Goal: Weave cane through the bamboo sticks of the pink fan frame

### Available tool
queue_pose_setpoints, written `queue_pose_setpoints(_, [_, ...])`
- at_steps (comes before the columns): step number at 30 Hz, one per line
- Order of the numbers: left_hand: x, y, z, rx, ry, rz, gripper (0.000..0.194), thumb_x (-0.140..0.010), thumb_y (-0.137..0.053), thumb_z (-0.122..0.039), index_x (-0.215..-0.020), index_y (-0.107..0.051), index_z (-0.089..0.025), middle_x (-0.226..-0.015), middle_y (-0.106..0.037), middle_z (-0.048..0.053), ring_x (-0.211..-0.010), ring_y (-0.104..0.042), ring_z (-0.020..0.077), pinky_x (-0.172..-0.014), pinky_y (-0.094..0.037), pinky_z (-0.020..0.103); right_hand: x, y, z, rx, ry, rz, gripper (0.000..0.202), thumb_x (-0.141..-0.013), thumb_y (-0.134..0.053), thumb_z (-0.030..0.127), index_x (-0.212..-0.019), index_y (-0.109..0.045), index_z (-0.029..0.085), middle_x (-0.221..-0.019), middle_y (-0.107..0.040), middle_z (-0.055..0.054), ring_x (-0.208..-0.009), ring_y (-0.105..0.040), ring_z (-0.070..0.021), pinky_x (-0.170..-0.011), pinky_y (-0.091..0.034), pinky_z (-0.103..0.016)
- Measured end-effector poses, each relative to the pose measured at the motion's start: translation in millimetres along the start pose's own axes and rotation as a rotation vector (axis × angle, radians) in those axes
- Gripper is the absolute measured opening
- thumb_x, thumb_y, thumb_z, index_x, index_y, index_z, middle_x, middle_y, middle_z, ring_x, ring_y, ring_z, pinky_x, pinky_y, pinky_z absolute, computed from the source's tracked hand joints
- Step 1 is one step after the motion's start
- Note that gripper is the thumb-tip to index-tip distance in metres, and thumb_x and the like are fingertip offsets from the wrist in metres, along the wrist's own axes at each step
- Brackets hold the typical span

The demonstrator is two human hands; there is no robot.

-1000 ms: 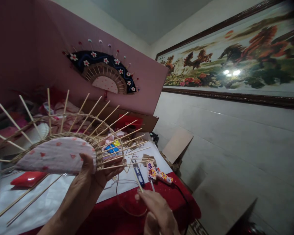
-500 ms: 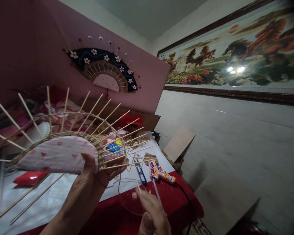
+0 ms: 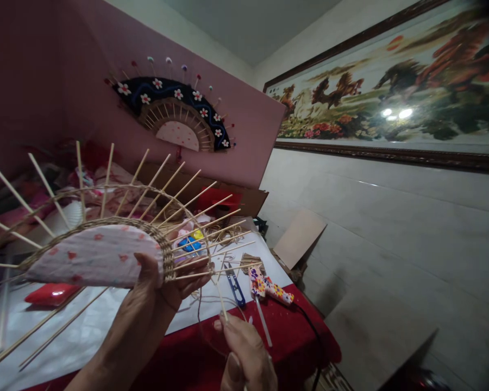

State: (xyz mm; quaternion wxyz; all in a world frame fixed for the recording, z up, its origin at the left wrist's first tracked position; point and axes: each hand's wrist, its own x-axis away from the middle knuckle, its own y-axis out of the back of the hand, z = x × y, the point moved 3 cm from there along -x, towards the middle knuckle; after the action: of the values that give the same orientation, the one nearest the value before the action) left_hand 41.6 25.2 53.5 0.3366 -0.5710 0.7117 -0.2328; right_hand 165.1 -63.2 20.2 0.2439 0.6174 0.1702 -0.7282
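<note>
My left hand (image 3: 152,290) holds a half-round fan frame (image 3: 93,255) at its right end, thumb on the front and fingers behind. The frame has a pale fabric half-disc with small reddish prints, a woven twine rim, and several thin sticks fanning outward. A ring of twine (image 3: 163,190) runs across the sticks farther out. Below the frame's right end, my right hand (image 3: 246,347) is closed round a thin wooden stick (image 3: 222,301), whose tip reaches up near the outer stick. A loose strand of twine (image 3: 199,320) hangs beside it.
On the table lie blue thread snips (image 3: 235,287), a flower-patterned glue gun (image 3: 271,288) with its cord, a red packet (image 3: 51,294) and loose sticks (image 3: 61,328). A dark flowered fan (image 3: 179,108) stands out against the pink panel behind. Twine coils (image 3: 228,232) lie at the back.
My right hand has shifted slightly left and down with the stick. The left hand and fan frame have hardly moved. The view has turned slightly.
</note>
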Motion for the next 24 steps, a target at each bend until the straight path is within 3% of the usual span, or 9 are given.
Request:
queue_pose_setpoints(9, [2.2,-2.2,-1.0,0.025,0.034,-0.005,0.057,-0.077,-0.049,-0.061,-0.097,-0.067,-0.011,-0.092,-0.074,0.014,-0.090,-0.068,0.0269,-0.084,-0.055,0.037,-1.7,0.3,-1.0,0.000,-0.002,-0.023,0.025,-0.095,-0.040,0.024,-0.098,-0.062,0.013,-0.082,-0.071,-0.009,-0.077,-0.070,-0.0180,-0.067,-0.059,-0.029])
queue_pose_setpoints(24, [2.9,-0.8,-1.9,0.070,0.030,-0.053,0.048,-0.082,-0.045,-0.055,-0.100,-0.065,-0.015,-0.092,-0.074,0.012,-0.091,-0.068,0.0261,-0.087,-0.054,0.044,3.2,-7.1,0.3,-0.016,0.073,-0.031,0.022,-0.094,-0.043,0.022,-0.100,-0.063,0.013,-0.084,-0.072,-0.009,-0.074,-0.071,-0.0179,-0.061,-0.060,-0.026])
